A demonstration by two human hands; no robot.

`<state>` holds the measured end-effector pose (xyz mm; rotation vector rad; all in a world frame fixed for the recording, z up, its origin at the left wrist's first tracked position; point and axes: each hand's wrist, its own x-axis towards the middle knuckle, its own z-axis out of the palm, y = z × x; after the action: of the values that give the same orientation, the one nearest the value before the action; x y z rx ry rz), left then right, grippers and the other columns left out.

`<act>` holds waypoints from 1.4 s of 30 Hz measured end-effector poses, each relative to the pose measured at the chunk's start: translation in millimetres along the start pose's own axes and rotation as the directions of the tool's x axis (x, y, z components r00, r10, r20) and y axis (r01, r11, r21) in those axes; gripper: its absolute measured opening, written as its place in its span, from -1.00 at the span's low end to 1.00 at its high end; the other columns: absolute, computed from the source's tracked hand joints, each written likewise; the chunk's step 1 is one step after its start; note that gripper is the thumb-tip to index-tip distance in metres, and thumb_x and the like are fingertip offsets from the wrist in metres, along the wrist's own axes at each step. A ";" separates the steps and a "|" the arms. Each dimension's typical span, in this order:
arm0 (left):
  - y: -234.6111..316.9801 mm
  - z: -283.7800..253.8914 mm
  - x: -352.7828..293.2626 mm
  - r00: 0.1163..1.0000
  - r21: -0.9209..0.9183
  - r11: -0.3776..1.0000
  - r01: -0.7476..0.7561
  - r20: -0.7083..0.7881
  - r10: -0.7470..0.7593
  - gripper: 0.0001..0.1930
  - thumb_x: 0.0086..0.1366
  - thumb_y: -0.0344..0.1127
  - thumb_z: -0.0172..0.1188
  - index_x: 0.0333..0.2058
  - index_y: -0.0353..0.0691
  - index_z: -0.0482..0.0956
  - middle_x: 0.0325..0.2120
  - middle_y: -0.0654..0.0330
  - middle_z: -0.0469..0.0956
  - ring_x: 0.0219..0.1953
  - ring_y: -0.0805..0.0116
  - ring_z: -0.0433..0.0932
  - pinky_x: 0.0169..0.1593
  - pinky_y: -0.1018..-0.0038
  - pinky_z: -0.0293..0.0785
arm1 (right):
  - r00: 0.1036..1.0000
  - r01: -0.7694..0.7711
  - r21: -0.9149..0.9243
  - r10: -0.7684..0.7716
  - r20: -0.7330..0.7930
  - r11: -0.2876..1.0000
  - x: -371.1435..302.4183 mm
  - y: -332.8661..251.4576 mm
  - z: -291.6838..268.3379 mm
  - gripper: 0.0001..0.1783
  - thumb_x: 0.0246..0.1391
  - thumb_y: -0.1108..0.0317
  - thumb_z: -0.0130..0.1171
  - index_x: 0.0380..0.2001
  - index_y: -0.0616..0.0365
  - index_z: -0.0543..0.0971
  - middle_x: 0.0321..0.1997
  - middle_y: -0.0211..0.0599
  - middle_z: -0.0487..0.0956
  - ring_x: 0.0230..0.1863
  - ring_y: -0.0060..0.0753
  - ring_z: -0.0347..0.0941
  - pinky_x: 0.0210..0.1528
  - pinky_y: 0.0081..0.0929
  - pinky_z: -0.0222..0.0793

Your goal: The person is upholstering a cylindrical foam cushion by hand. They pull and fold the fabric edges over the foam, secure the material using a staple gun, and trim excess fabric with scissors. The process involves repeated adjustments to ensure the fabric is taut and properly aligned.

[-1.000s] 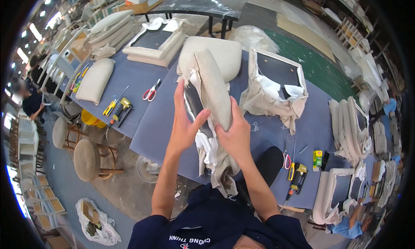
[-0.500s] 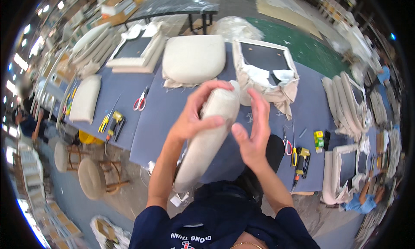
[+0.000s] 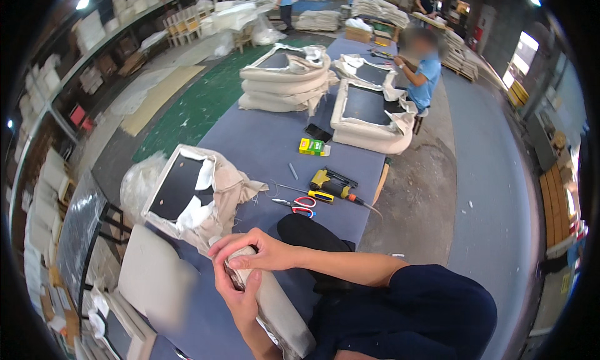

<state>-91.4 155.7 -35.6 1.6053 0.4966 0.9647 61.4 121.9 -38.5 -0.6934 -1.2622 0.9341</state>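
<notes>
A beige fabric-covered seat cushion (image 3: 281, 307) stands on edge in front of me, its far end between my two hands. My left hand (image 3: 240, 297) wraps round that end from the near side, thumb pointing up along it. Over the top of the same end lies my right hand (image 3: 265, 250), its fingers bent down on the fabric near the left fingertips. Part of the cushion's underside is hidden. Just beyond my hands lies an upturned seat (image 3: 181, 191) with a dark base, loose beige cloth and white padding.
On the blue-grey table (image 3: 250, 154) are red-handled scissors (image 3: 304, 202), a yellow-handled screwdriver (image 3: 320, 196), a staple gun (image 3: 334, 184), a green-yellow box (image 3: 314, 147) and a phone (image 3: 317, 132). Stacked seats (image 3: 284, 97) stand farther off. A co-worker in blue (image 3: 428, 79) sits at the table's right side.
My view has swung to the right. My right hand, earlier apart from the cushion with fingers spread, now rests on its end. My left hand has kept its hold.
</notes>
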 end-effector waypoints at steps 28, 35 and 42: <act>12.7 -78.9 60.8 0.968 0.082 0.992 0.092 0.225 -0.108 -0.18 0.25 0.25 0.25 0.23 -0.35 0.41 0.19 -0.02 0.44 0.27 0.05 0.39 0.36 0.12 0.24 | 0.979 0.019 -0.141 -0.048 -0.199 0.990 26.8 28.6 61.3 -0.26 -0.15 0.39 0.40 0.19 0.03 0.42 0.22 -0.24 0.42 0.34 -0.13 0.26 0.40 -0.18 0.11; 10.7 -69.7 59.5 0.946 0.147 0.966 0.213 0.215 -0.241 -0.07 0.08 0.23 0.40 0.26 -0.28 0.33 0.29 -0.02 0.30 0.32 0.05 0.31 0.37 0.12 0.21 | 0.932 -0.050 -0.293 -0.061 -0.356 0.955 11.7 39.1 64.2 0.12 -0.29 0.29 0.49 0.41 0.09 0.19 0.44 -0.06 0.20 0.48 0.04 0.07 0.49 -0.11 0.01; -15.8 -38.7 63.6 0.889 0.172 0.946 0.274 0.329 -0.318 0.05 -0.10 0.11 0.53 0.32 -0.19 0.23 0.35 0.01 0.21 0.35 0.08 0.25 0.35 0.15 0.22 | 0.981 -0.084 -0.449 -0.006 -0.195 0.890 -43.5 38.1 -34.9 0.39 -0.27 -0.06 0.60 0.51 0.20 0.01 0.51 0.10 0.10 0.53 0.08 0.01 0.53 -0.10 -0.04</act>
<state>-83.1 231.1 -29.2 1.7050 0.5373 0.4081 86.2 103.8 -98.7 -1.1544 -1.3080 0.5827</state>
